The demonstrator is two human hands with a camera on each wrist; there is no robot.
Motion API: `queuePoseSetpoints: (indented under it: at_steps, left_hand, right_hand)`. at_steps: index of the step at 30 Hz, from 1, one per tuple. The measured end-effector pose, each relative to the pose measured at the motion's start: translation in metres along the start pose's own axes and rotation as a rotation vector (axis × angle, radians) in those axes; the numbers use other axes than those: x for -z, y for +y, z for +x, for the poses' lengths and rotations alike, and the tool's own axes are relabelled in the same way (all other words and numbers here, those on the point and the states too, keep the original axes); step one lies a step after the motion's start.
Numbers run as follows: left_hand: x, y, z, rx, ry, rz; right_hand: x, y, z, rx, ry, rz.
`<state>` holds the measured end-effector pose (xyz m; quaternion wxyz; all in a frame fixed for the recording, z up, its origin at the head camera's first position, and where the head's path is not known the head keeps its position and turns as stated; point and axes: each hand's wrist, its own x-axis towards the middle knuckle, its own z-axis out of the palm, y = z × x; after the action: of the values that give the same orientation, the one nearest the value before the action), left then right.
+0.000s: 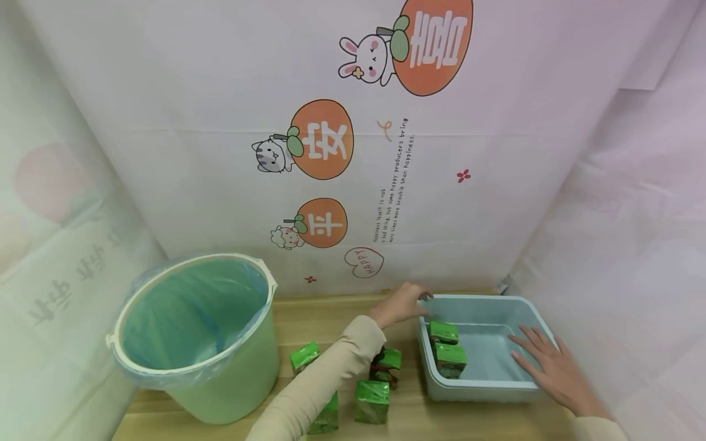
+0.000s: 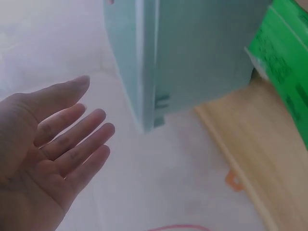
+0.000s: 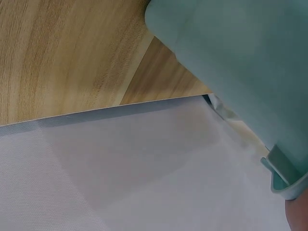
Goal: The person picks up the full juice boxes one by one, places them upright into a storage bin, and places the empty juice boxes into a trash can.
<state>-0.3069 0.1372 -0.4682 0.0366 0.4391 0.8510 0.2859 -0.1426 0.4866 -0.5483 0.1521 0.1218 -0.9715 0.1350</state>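
A light blue plastic basin [image 1: 480, 392] stands on the table, with two small green cartons [image 1: 449, 360] side by side along its left inner wall. My left hand [image 1: 402, 303] is at the basin's back left corner. In the left wrist view that hand [image 2: 53, 149] is apart from the basin wall [image 2: 207, 53], its fingers relaxed and nothing in them. My right hand [image 1: 557, 370] lies over the basin's right rim, fingers spread and fairly straight. The right wrist view catches only a bit of skin by the rim, beside the basin's outer side [image 3: 250, 62].
Several more green cartons [image 1: 372, 401] stand on the wooden table [image 1: 408, 410] left of the basin, partly behind my left sleeve [image 1: 325, 373]. A green bucket [image 1: 231, 380] with a clear bag liner is at the left. White printed sheets [image 1: 430, 214] enclose the back and sides.
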Motion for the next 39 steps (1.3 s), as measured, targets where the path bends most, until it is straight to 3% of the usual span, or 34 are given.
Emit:
queuePoseSetpoints:
  at_steps: [9,13,20,27,32,39]
  left_hand:
    - [0.015,-0.008,-0.028,0.035,0.0,-0.072]
    - [0.016,-0.012,-0.043,0.061,-0.04,-0.024]
    - [0.011,-0.02,-0.064,0.091,-0.163,0.017]
    - [0.006,-0.024,-0.081,0.161,-0.258,0.025]
    - [-0.002,-0.028,-0.091,0.179,-0.286,0.117]
    - [-0.007,-0.031,-0.101,0.2,-0.319,0.1]
  right_hand:
    - [-0.002,0.001,0.001,0.01,0.016,0.013]
    - [-0.002,0.0,0.002,0.009,0.007,0.013]
    - [-0.003,0.002,-0.001,0.013,0.032,0.009]
    - [-0.004,0.005,0.0,0.009,0.015,0.006]
    - [-0.003,0.005,-0.001,0.002,0.008,0.016]
    - [-0.002,0.002,-0.001,-0.001,0.011,0.009]
